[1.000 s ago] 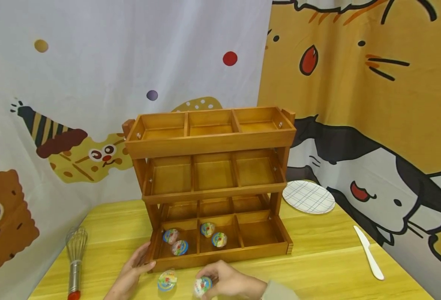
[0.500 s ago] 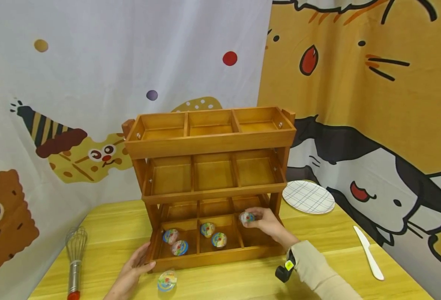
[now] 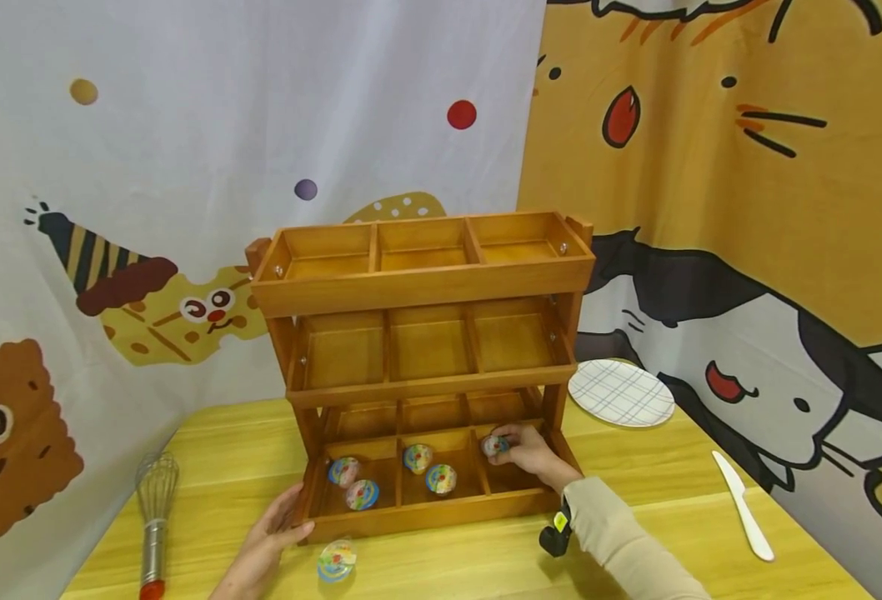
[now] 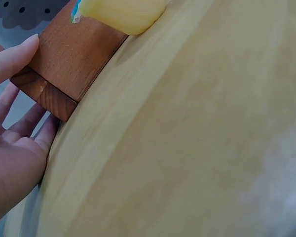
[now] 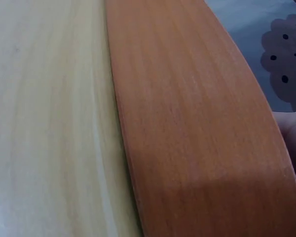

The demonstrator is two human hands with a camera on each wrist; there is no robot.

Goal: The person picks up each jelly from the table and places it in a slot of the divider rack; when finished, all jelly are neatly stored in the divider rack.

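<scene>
My right hand (image 3: 529,452) pinches a jelly cup (image 3: 494,446) with a printed lid inside the right compartment of the bottom tray. That tray belongs to a brown wooden tiered rack (image 3: 426,287). At its front left corner, my left hand (image 3: 264,537) holds the rack, the thumb on the front board and the fingers along the side. Two jelly cups (image 3: 362,494) lie in the left compartment and two more (image 3: 441,479) in the middle one. Another jelly cup (image 3: 336,561) sits on the table before the rack. In the right wrist view the front board (image 5: 202,118) hides most of the hand.
A whisk (image 3: 153,521) with a red end lies at the left of the table. On the right are a checked plate (image 3: 621,393) and a white knife (image 3: 744,508). Cartoon-printed curtains (image 3: 396,100) hang behind.
My right hand has carried a jelly cup from the table in front of the rack up and right, then down into the right compartment. The left hand has stayed at the corner.
</scene>
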